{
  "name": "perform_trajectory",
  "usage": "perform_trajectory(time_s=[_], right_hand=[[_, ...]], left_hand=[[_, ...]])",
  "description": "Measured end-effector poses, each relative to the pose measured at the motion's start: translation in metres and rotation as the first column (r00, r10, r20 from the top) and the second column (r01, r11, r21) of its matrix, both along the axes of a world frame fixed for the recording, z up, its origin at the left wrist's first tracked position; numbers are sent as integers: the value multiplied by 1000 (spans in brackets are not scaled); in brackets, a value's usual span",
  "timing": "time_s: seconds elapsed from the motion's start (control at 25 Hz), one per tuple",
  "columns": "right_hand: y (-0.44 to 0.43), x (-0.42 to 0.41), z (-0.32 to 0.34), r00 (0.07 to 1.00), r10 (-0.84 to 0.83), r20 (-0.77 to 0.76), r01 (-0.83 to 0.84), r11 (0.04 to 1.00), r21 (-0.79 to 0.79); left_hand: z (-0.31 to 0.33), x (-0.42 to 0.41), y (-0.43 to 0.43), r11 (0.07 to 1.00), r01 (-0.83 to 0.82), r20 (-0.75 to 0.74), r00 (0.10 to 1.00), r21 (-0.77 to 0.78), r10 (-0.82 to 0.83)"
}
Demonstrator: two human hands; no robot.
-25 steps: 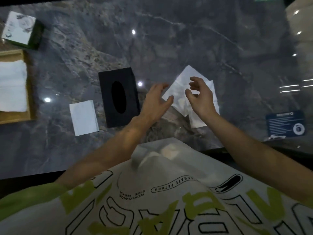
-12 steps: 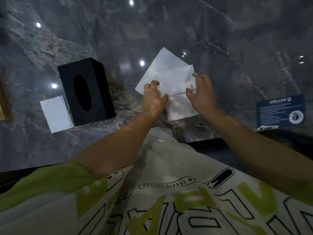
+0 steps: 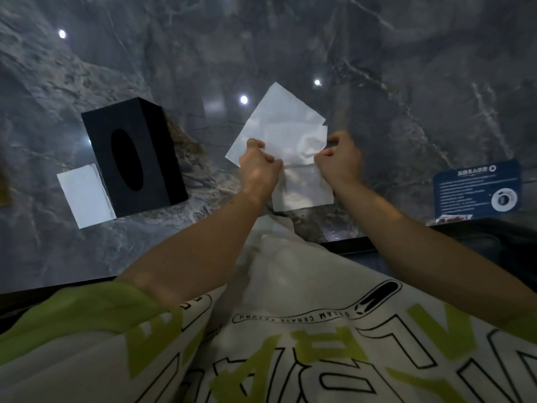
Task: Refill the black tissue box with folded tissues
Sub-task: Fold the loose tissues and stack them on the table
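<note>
Both hands have closed since before: the left hand (image 3: 259,167) and right hand (image 3: 340,162) now pinch the tissue (image 3: 286,141) with fingers pressed together, right of the black box (image 3: 133,155).

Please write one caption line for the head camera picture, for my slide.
Both hands, left and right, pinch a tissue on the marble table, right of the black box.

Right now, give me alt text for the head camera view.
Both hands, left hand and right hand, pinch a white tissue sheet over a grey marble table. To their left stands a black tissue box beside a folded white tissue.
</note>
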State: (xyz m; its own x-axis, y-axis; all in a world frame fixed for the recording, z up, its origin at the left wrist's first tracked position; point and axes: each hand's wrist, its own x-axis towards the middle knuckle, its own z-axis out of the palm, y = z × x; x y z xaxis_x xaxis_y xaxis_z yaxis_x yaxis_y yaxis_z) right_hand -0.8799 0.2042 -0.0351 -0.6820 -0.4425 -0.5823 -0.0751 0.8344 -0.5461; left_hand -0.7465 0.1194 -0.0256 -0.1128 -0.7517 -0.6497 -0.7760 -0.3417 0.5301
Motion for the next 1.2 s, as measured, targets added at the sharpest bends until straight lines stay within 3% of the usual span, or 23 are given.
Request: perform_trajectory(time_s=[0.16, 0.28, 0.44, 0.64, 0.72, 0.84, 1.04, 1.2], right_hand=[[-3, -3, 0, 971, -86, 225, 108, 990, -91], [0, -4, 10, 920, -36, 390, 116, 976, -183], [-1, -5, 30, 807, 24, 590, 162, 952, -260], [-13, 5, 53, 640, 45, 767, 273, 920, -282], [-20, 12, 62, 602, 51, 797, 311, 904, -293], [-28, 28, 73, 631, 29, 775, 332, 893, -304], [-44, 69, 89, 639, 104, 762, 320, 865, -386], [-59, 103, 96, 662, 87, 744, 309, 873, -377]], left_hand=[[2, -1, -5, 1000, -6, -13, 1000, 0, 6], [7, 2, -6, 1000, 21, -75, 997, 15, -19], [15, 17, -16, 994, 11, -262, 965, 113, 20], [23, 55, -37, 947, 113, -467, 883, 301, 44], [27, 70, -42, 940, 102, -517, 852, 327, 87], [31, 94, -47, 914, 87, -599, 779, 395, 185], [49, 145, -56, 903, 137, -652, 736, 408, 182], [70, 182, -67, 927, 45, -670, 704, 373, 235]])
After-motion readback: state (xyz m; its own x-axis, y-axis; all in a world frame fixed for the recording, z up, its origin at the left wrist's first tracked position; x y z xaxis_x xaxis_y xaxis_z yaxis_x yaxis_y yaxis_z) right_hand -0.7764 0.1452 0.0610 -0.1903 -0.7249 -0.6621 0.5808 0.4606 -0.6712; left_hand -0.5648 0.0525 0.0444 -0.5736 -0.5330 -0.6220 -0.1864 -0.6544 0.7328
